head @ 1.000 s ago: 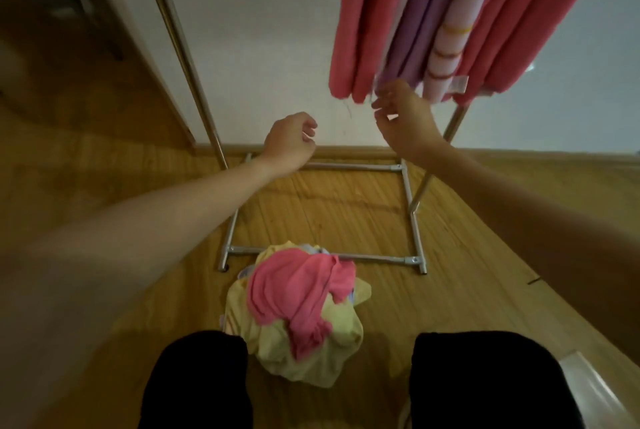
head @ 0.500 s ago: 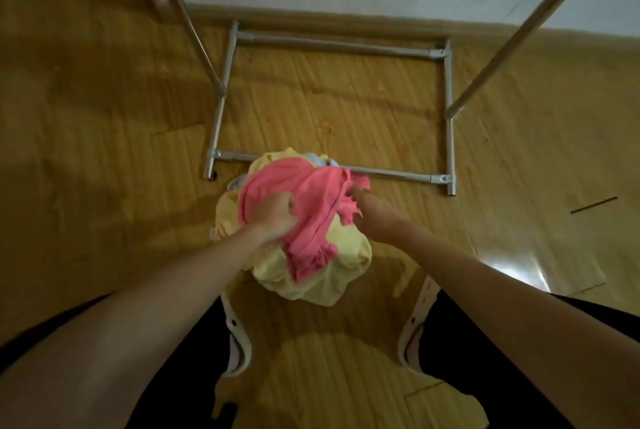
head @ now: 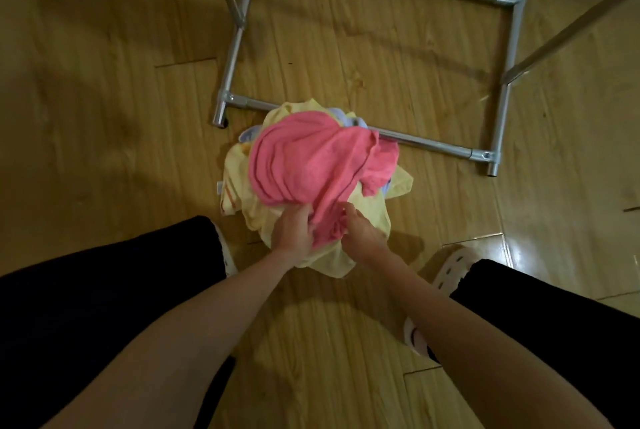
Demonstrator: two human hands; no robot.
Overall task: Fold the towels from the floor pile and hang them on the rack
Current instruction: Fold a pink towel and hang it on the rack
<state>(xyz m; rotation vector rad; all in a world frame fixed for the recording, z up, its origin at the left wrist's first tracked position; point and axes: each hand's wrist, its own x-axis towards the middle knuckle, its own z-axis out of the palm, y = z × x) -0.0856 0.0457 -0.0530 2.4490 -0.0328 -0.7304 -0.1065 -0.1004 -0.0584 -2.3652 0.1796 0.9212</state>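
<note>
Both hands slid to near edge — left hand (head: 292, 229) & right hand (head: 360, 233) pinch pink towel (head: 304, 158); fingertips hidden.

**Bare arms, black trousers, pale slippers**

Both forearms are bare to the frame's edge, no sleeves or jewellery showing. Below and outward of the left hand (head: 292, 229) and right hand (head: 363, 238) are black trousers (head: 104, 290). White perforated slippers (head: 450, 265) sit just right of the right hand.
</note>
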